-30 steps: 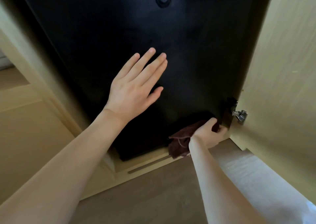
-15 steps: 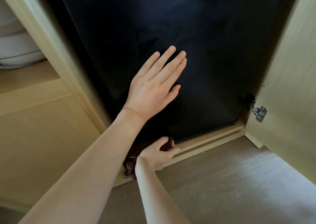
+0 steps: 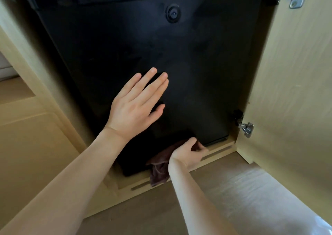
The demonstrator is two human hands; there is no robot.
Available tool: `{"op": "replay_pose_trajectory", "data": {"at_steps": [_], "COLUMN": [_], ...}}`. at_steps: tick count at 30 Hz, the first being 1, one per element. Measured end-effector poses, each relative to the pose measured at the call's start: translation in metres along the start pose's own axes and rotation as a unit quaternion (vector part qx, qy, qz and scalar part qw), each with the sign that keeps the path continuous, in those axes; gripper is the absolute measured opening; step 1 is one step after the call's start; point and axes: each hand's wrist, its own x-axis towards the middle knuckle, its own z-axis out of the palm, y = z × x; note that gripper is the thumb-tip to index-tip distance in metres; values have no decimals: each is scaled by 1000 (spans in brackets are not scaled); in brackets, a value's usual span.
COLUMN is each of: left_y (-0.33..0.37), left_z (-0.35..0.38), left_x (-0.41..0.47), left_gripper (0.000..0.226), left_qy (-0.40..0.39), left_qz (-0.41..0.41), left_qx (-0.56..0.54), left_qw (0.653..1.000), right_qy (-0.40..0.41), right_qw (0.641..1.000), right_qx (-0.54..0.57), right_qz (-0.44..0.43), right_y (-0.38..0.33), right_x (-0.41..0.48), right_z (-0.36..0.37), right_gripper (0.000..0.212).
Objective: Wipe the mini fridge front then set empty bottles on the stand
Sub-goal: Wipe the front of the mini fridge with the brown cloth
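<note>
The black mini fridge front (image 3: 188,58) fills a wooden cabinet niche, with a round lock (image 3: 172,15) near its top. My left hand (image 3: 134,107) lies flat on the lower door, fingers spread. My right hand (image 3: 188,153) presses a dark maroon cloth (image 3: 159,170) against the bottom edge of the door, near the middle. Part of the cloth hangs below my hand over the cabinet's base rail. No bottles or stand are in view.
The open wooden cabinet door (image 3: 291,91) stands at the right, with metal hinges (image 3: 246,127) at its inner edge. A slotted wooden base rail (image 3: 217,151) runs under the fridge. Light wooden panels (image 3: 32,145) lie to the left, and wood-look floor (image 3: 224,198) is below.
My right hand swept the cloth along the bottom edge from the right corner to the left, then back toward the middle. My left hand stayed flat on the door.
</note>
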Motion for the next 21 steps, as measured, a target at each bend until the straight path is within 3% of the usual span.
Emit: {"op": "replay_pose_trajectory", "data": {"at_steps": [4, 8, 12, 21], "left_y": [0, 0, 0, 1], "left_z": [3, 5, 5, 0], "left_x": [-1, 0, -1, 1], "left_gripper": [52, 54, 55, 53], "left_qy": [6, 7, -3, -30], "left_qz": [1, 6, 6, -3], "left_qx": [10, 18, 22, 6], "left_qw": [1000, 1000, 1000, 1000], "right_qy": [54, 45, 12, -29], "right_qw": [995, 997, 998, 973], "right_qx": [-29, -35, 9, 101], "right_qz": [-74, -61, -62, -205], "right_y": [-44, -67, -78, -154], "right_x": [72, 107, 87, 18], "right_z": [-13, -19, -14, 26], "right_gripper": [20, 24, 23, 23]}}
